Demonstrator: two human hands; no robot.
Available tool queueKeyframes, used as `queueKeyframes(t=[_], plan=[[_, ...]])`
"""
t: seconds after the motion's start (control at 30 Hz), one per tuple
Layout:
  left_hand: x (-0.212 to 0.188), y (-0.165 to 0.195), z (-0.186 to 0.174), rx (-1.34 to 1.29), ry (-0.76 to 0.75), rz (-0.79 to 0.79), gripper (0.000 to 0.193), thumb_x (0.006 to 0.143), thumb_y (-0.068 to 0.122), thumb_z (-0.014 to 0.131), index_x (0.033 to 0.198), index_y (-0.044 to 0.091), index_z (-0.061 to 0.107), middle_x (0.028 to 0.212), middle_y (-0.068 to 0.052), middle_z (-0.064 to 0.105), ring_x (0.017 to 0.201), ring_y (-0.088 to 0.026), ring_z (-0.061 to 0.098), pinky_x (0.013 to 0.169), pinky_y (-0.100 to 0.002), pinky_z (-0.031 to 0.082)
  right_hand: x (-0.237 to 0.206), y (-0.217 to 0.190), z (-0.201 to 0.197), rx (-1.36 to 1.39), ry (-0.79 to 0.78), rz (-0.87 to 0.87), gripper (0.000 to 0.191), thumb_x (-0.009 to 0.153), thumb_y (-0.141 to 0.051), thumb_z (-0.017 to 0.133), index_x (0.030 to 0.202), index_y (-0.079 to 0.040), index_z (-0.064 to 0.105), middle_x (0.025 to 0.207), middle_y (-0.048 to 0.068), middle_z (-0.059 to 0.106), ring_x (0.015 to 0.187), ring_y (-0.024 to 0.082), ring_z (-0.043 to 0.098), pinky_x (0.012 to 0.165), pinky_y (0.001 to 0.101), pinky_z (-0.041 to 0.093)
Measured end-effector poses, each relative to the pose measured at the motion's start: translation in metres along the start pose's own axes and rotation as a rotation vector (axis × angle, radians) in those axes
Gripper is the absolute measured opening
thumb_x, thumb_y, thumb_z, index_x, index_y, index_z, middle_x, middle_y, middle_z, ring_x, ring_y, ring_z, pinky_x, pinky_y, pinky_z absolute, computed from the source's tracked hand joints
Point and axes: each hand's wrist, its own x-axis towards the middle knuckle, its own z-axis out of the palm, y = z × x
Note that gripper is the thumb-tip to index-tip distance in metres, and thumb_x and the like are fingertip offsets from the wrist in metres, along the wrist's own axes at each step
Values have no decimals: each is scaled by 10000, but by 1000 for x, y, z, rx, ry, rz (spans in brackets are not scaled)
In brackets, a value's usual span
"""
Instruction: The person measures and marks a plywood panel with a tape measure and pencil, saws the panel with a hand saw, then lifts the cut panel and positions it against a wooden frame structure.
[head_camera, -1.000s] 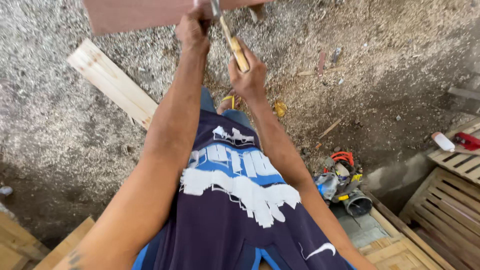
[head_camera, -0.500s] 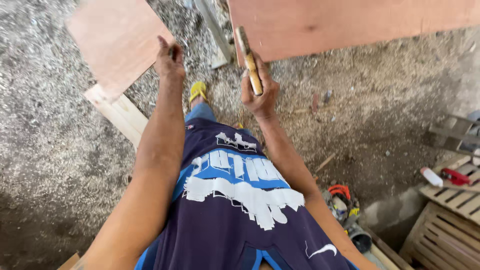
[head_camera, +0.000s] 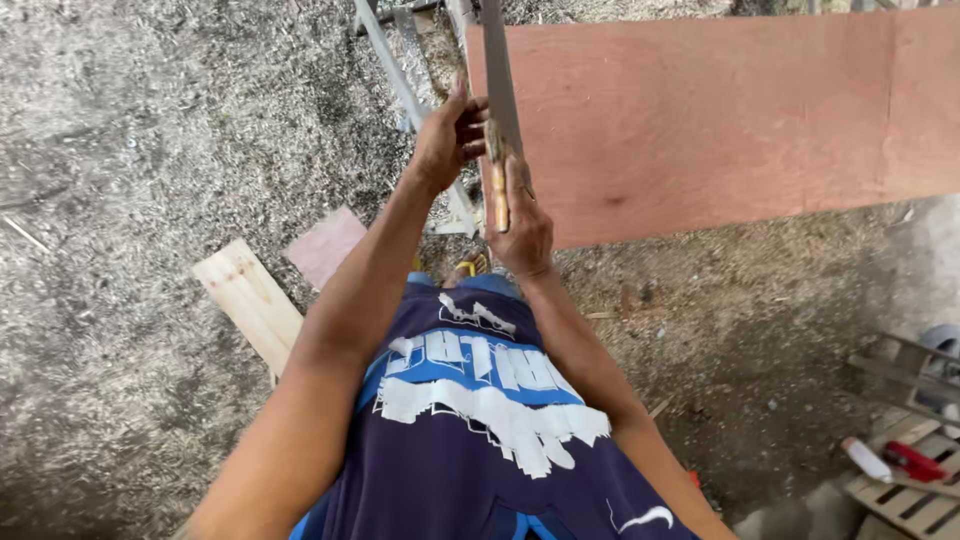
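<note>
Hand saw set at the left end of a plywood sheet.

The right hand (head_camera: 520, 228) has its fingers clamped on the wooden handle of the hand saw (head_camera: 497, 100), whose blade runs up along the sheet's left end. The left hand (head_camera: 450, 135), fingers curled together, rests against the blade and the edge of the reddish plywood sheet (head_camera: 720, 120). A pale plank (head_camera: 248, 300) and a small offcut (head_camera: 325, 245) lie on the sawdust-covered ground (head_camera: 150, 150).

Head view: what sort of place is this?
Probably an open-air carpentry yard: sawdust-strewn ground, a big plywood sheet that the right hand is sawing with a handsaw, loose plank.
</note>
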Motion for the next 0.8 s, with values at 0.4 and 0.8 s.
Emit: queueKeyframes(t=[0.4, 0.8], plan=[[92, 61, 24, 641, 111, 357, 252, 973, 94, 645, 1157, -37, 755, 938, -12, 747, 818, -86, 647, 739, -264, 535, 104, 66, 39, 361, -213, -108, 711, 1069, -287, 557, 1606, 35, 219, 1342, 322, 611, 1168, 415, 622, 937, 456, 540], [267, 152, -17, 216, 136, 209, 353, 1016, 216, 637, 1296, 2, 661, 1065, -77, 736, 821, -135, 701, 687, -298, 620, 259, 154, 213, -209, -285, 75, 582, 1117, -220, 492, 1652, -122, 286, 1030, 78, 679, 909, 249, 641, 864, 451, 462]])
